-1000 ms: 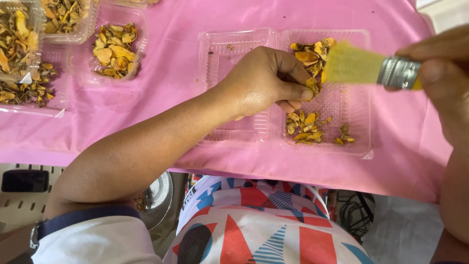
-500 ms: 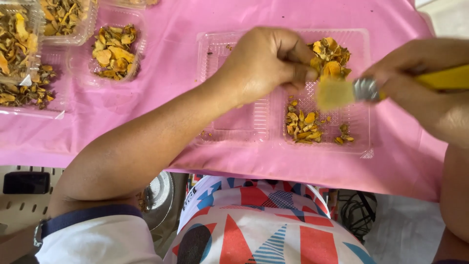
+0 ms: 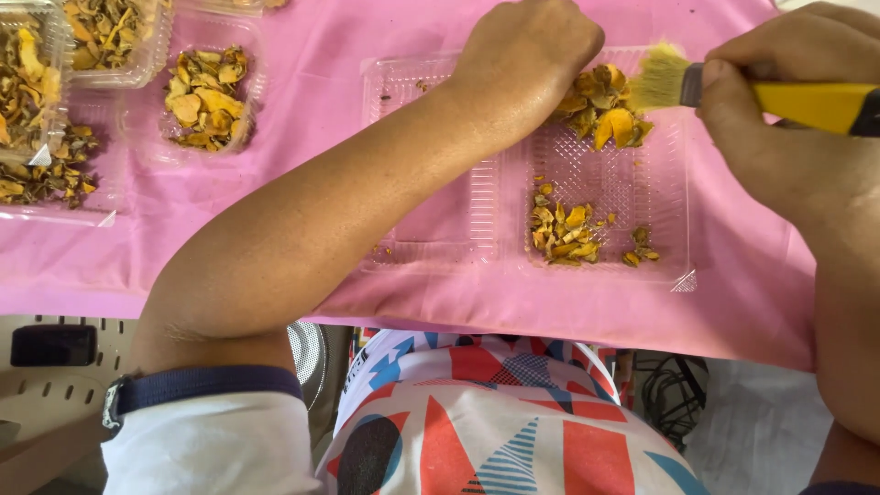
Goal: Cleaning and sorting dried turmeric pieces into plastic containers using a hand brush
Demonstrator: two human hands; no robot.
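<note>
A pink cloth [image 3: 302, 192] covers the tabletop across the whole upper part of the head view, its near edge hanging toward the person's patterned shirt [image 3: 513, 412] at 6 o'clock. On the cloth, right of centre, lies an open clear plastic clamshell tray [image 3: 669, 238] with two ribbed halves side by side. The left hand [image 3: 527, 60] reaches in from 7 o'clock, forearm crossing the tray's left half, and rests at 12 o'clock with its grip clenched over the far edge of a heap of dried orange-yellow pieces [image 3: 605, 105]; the fingertips are hidden, so whether they pinch any pieces cannot be told. The right hand [image 3: 779, 110] comes in from 3 o'clock, its grip grasping a paintbrush [image 3: 733, 87] by the yellow handle and metal ferrule. The pale bristles point toward 9 o'clock and touch the heap in the far part of the tray's right half. A smaller scatter of crumbled pieces [image 3: 564, 229] lies in the near part of that same half, well apart from the bristles. At 10 o'clock, three more clear trays of dried pieces [image 3: 206, 96] sit along the cloth's left side, far from both hands.
</note>
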